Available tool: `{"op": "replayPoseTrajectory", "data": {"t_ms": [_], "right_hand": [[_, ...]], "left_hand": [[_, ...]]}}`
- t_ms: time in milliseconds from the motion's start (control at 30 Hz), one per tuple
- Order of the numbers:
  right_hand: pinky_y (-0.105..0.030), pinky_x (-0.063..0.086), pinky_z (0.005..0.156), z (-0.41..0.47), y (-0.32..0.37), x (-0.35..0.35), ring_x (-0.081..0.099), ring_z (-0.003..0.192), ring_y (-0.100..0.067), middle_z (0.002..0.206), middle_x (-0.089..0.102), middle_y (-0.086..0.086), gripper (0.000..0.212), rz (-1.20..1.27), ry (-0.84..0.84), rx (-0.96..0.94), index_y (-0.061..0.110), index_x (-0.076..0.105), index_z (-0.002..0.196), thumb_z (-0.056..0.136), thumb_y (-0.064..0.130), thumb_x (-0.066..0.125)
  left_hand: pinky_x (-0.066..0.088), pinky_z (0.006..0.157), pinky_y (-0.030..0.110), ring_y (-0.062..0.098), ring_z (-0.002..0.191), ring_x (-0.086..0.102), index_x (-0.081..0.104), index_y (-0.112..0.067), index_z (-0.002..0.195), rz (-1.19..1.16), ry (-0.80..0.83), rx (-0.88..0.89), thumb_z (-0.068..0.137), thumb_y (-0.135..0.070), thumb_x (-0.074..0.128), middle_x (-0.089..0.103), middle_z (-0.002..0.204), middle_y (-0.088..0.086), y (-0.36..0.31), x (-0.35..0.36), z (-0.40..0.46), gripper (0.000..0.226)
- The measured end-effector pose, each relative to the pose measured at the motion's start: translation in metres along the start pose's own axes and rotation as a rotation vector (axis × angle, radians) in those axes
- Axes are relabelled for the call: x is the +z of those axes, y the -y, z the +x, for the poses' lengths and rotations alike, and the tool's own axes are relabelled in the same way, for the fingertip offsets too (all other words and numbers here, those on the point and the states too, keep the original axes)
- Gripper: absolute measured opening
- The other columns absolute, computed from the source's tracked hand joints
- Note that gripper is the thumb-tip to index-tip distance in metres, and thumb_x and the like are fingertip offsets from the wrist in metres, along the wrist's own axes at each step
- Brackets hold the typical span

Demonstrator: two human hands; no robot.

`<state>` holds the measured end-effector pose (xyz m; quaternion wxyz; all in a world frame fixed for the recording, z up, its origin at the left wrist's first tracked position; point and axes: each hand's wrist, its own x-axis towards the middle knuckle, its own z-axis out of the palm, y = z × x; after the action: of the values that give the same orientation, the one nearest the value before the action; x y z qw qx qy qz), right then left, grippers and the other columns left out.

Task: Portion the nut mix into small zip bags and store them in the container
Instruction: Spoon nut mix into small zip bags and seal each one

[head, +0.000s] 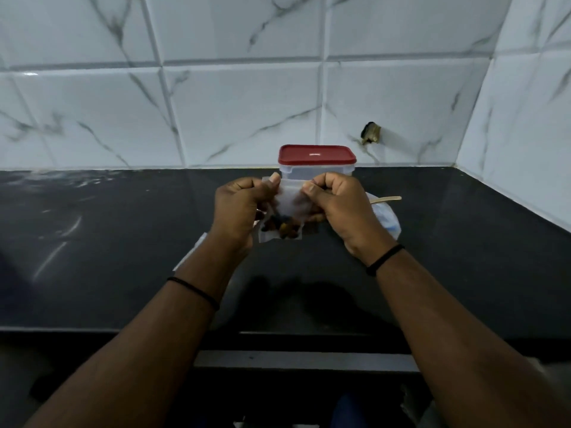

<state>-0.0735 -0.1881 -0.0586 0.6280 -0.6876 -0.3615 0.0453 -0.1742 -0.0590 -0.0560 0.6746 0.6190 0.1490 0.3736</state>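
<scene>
A small clear zip bag [290,205] hangs above the black counter with a clump of dark nuts [282,229] at its bottom. My left hand [244,208] pinches the bag's top strip at its left end. My right hand [336,205] pinches the same strip at its right end. Behind the bag stands a clear container [316,169] with a red lid [316,154], which is on. A larger plastic bag [384,220] lies to the right behind my right hand, with a wooden spoon handle [387,198] sticking out of it.
The black counter [123,242] runs to a white marble-tiled wall at the back and to a side wall on the right. A white strip [193,251] lies on the counter under my left wrist. The counter's front edge [293,333] is below my forearms.
</scene>
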Motion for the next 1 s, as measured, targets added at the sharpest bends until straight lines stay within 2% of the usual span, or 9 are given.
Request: {"op": "replayPoseTrajectory", "data": {"t_ms": [167,267,400,500,633,800,867,933,1000], "right_hand": [[-0.030,0.054,0.045,-0.020,0.008,0.024,0.065,0.051,-0.017,0.073,0.068,-0.014,0.013,0.061,0.051,0.153,0.009,0.063,0.086,0.098,0.014,0.062],[-0.026,0.049,0.039,-0.024,-0.005,0.040,0.059,0.042,-0.015,0.067,0.064,-0.012,0.014,-0.012,0.067,0.280,0.007,0.061,0.084,0.097,0.011,0.060],[-0.040,0.059,0.052,-0.025,-0.025,0.054,0.066,0.051,-0.025,0.073,0.070,-0.017,0.011,-0.158,0.068,0.368,0.006,0.063,0.078,0.088,0.008,0.063],[-0.046,0.061,0.057,-0.023,-0.025,0.064,0.066,0.046,-0.027,0.061,0.069,-0.014,0.015,-0.226,0.038,0.368,0.005,0.064,0.070,0.084,0.006,0.059],[-0.026,0.050,0.040,-0.025,-0.017,0.087,0.067,0.044,-0.025,0.068,0.072,-0.016,0.019,-0.335,0.046,0.351,0.001,0.068,0.079,0.087,0.008,0.053],[-0.018,0.038,0.031,-0.020,-0.018,0.120,0.061,0.035,-0.018,0.074,0.072,-0.015,0.018,-0.313,0.029,0.326,-0.001,0.068,0.087,0.086,0.007,0.051],[-0.023,0.046,0.036,-0.016,-0.020,0.133,0.066,0.043,-0.022,0.078,0.073,-0.016,0.020,-0.338,0.050,0.313,-0.001,0.067,0.087,0.083,0.012,0.053],[-0.031,0.058,0.054,-0.010,-0.021,0.137,0.072,0.064,-0.030,0.083,0.074,-0.015,0.030,-0.403,0.039,0.284,0.004,0.070,0.087,0.080,0.029,0.054],[-0.029,0.051,0.068,-0.003,-0.025,0.130,0.071,0.086,-0.033,0.093,0.073,-0.013,0.044,-0.533,-0.025,0.237,0.006,0.072,0.093,0.087,0.045,0.051]], "left_hand": [[0.060,0.062,0.036,0.017,0.057,0.068,0.076,-0.002,0.081,0.135,-0.068,-0.036,0.085,-0.018,0.077,0.072,0.064,0.007,0.004,-0.028,-0.021,0.017],[0.048,0.058,0.025,0.004,0.052,0.061,0.077,-0.012,0.076,0.530,-0.140,0.039,0.081,-0.033,0.081,0.070,0.062,-0.004,0.020,-0.044,-0.017,0.022],[0.049,0.078,0.032,0.018,0.094,0.067,0.074,-0.026,0.104,1.068,-0.216,0.090,0.087,-0.050,0.069,0.073,0.098,-0.004,0.027,-0.069,-0.014,0.030],[0.039,0.100,0.046,0.030,0.125,0.050,0.062,-0.033,0.129,1.360,-0.157,0.028,0.094,-0.051,0.055,0.058,0.133,0.003,0.026,-0.079,-0.015,0.040],[0.036,0.103,0.045,0.028,0.131,0.047,0.056,-0.035,0.136,1.396,-0.027,-0.009,0.097,-0.042,0.050,0.052,0.142,0.001,0.034,-0.089,-0.017,0.040],[0.042,0.091,0.038,0.025,0.120,0.055,0.068,-0.035,0.119,1.396,-0.017,0.002,0.095,-0.030,0.045,0.064,0.124,-0.001,0.044,-0.112,-0.014,0.034],[0.045,0.092,0.038,0.025,0.118,0.056,0.070,-0.030,0.115,1.405,-0.038,-0.007,0.096,-0.027,0.042,0.065,0.122,0.000,0.045,-0.123,-0.009,0.034],[0.045,0.093,0.040,0.026,0.116,0.056,0.070,-0.027,0.109,1.406,-0.046,-0.009,0.098,-0.028,0.040,0.065,0.120,0.000,0.047,-0.132,-0.002,0.032],[0.042,0.101,0.045,0.028,0.124,0.054,0.070,-0.028,0.108,1.409,-0.065,0.014,0.101,-0.037,0.038,0.064,0.122,0.000,0.047,-0.134,0.001,0.034]]}}
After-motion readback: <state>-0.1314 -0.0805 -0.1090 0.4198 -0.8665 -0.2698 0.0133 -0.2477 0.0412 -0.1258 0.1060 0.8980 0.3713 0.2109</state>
